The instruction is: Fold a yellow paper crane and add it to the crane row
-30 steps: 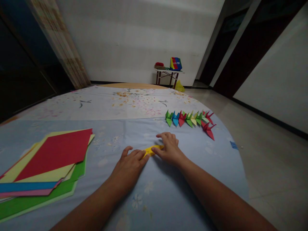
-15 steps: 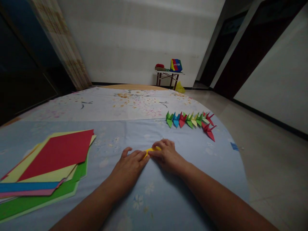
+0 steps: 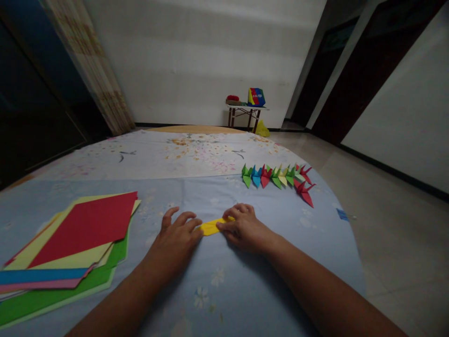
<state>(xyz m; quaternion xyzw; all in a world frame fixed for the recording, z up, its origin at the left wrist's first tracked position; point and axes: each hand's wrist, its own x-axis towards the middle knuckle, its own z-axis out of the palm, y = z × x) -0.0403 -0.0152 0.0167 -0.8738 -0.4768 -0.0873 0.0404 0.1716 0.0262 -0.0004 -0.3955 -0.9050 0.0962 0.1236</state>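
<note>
A narrow folded piece of yellow paper [image 3: 210, 228] lies on the blue part of the tablecloth, between my hands. My right hand [image 3: 245, 228] pinches its right end with thumb and fingers. At the left end is my left hand [image 3: 178, 238], its fingers spread and raised; its lowest fingertips touch or nearly touch the paper's edge. Beyond my right hand stands a row of folded paper cranes [image 3: 275, 176] in green, blue, red and pale yellow. One red crane [image 3: 305, 192] sits slightly nearer than the row.
A stack of coloured paper sheets [image 3: 86, 229], red on top, lies to the left. The round table's right edge carries a blue clip-like piece [image 3: 342, 214]. Against the far wall, a small table [image 3: 245, 107] bears a colourful box [image 3: 256, 97].
My left hand has moved left, its fingers lifting and spreading, so more of the yellow paper shows. My right hand keeps its pinch in about the same place.
</note>
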